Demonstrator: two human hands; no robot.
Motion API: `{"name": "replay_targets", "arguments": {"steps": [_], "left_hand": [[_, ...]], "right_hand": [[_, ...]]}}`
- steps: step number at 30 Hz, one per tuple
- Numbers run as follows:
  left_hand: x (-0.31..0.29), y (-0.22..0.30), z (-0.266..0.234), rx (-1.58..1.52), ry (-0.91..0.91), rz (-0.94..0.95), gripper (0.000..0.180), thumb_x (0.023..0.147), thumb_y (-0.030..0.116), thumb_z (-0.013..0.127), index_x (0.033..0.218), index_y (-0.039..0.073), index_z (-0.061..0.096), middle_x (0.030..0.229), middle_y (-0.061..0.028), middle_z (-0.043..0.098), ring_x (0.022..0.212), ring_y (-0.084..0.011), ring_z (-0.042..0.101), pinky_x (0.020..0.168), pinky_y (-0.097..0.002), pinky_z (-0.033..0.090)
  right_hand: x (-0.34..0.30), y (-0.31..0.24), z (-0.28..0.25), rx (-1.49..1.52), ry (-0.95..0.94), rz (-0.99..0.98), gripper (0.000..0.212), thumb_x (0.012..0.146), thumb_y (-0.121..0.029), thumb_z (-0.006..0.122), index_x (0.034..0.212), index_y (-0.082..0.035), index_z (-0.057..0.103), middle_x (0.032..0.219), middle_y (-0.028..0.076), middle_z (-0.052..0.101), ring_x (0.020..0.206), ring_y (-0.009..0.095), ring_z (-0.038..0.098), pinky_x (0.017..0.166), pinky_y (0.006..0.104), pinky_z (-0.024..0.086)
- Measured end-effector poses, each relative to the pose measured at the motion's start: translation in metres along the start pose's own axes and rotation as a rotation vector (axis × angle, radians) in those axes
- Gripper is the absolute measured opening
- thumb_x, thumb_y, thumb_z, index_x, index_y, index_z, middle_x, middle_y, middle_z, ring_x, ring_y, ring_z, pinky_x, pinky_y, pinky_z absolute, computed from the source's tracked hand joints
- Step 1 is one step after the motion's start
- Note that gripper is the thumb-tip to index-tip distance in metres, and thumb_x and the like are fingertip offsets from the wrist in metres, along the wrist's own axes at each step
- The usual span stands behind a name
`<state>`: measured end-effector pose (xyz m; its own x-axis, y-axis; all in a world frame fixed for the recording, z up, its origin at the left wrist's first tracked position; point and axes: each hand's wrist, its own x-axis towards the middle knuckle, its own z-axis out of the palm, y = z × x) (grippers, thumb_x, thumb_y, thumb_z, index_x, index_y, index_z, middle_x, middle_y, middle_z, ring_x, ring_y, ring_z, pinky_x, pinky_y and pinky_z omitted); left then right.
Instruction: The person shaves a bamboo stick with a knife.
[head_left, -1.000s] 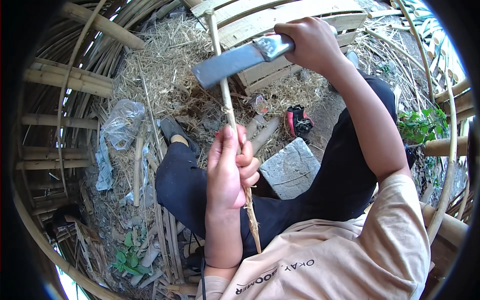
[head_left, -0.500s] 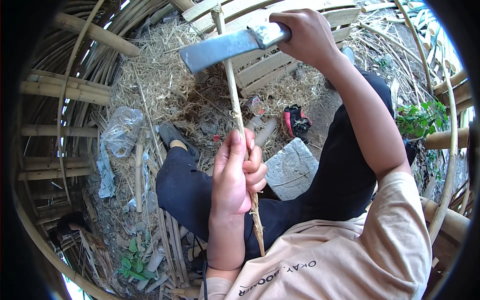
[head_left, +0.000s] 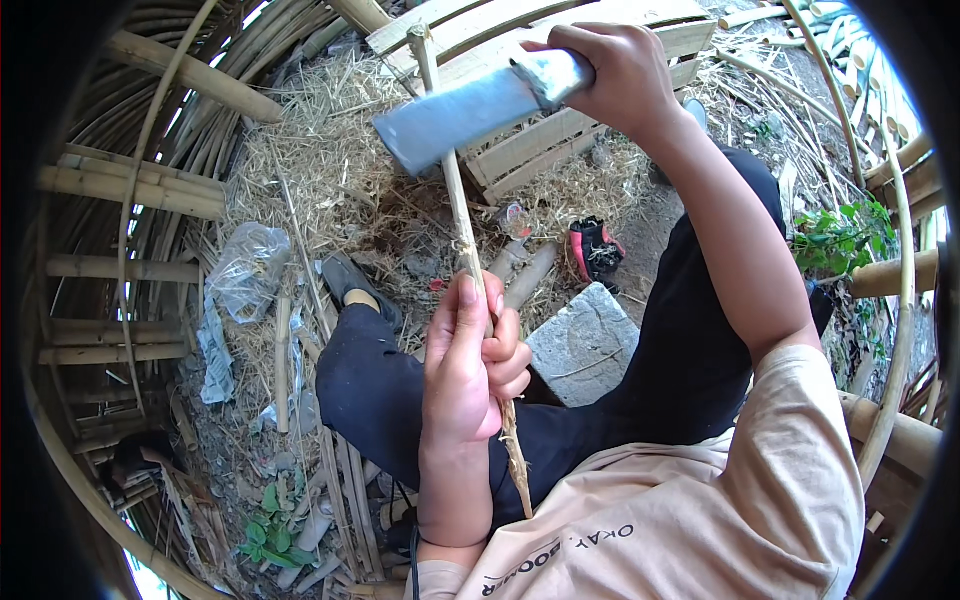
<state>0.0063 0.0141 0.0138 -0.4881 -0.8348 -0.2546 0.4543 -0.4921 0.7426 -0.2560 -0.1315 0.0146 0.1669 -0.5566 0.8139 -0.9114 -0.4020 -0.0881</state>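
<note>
My left hand [head_left: 470, 360] is wrapped round a peeled wooden stick [head_left: 457, 205], thumb lying along it. The stick slants from the upper middle down to a tapered lower end by my shirt, with ragged fibres below my fist. My right hand [head_left: 625, 75] grips the handle of a machete [head_left: 470, 115] with a broad grey blade. The blade lies across the upper part of the stick and hides a piece of it; whether the edge bites into the wood I cannot tell. Most of the machete's handle is hidden inside my right fist.
A grey stone block [head_left: 583, 345] sits between my legs, with a red and black glove [head_left: 597, 250] beyond it. Wooden slats [head_left: 540, 155] lie ahead. Straw [head_left: 310, 160] covers the ground, and a clear plastic bag [head_left: 250, 270] lies left. Bamboo poles [head_left: 130, 190] line the left side.
The machete has moved slightly right and down along the stick, its blade face now turned more toward view. The stick's upper end has shifted a little left and down. Both grips stay the same.
</note>
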Motion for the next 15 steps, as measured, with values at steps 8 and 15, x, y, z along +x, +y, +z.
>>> {"name": "replay_targets", "arguments": {"steps": [8,15], "left_hand": [[0.003,-0.004,0.000,0.018,0.012,0.020,0.028,0.108,0.039,0.035,0.096,0.014,0.042,0.058,0.0087,0.023,0.043,-0.0002,0.016,0.036,-0.0194,0.012],[0.006,-0.006,0.005,-0.015,-0.017,0.002,0.028,0.109,0.036,0.036,0.093,0.014,0.043,0.059,0.0076,0.027,0.043,-0.0007,0.019,0.037,-0.0203,0.013]], "right_hand": [[0.007,-0.001,-0.001,0.113,0.135,-0.084,0.032,0.064,-0.013,0.067,0.095,-0.009,0.073,0.073,0.015,0.066,0.070,0.034,0.065,0.065,0.0420,0.052],[0.002,0.010,0.017,-0.083,0.055,0.066,0.036,0.065,-0.016,0.068,0.099,-0.007,0.075,0.074,0.016,0.068,0.071,0.034,0.067,0.070,0.0434,0.055]]}}
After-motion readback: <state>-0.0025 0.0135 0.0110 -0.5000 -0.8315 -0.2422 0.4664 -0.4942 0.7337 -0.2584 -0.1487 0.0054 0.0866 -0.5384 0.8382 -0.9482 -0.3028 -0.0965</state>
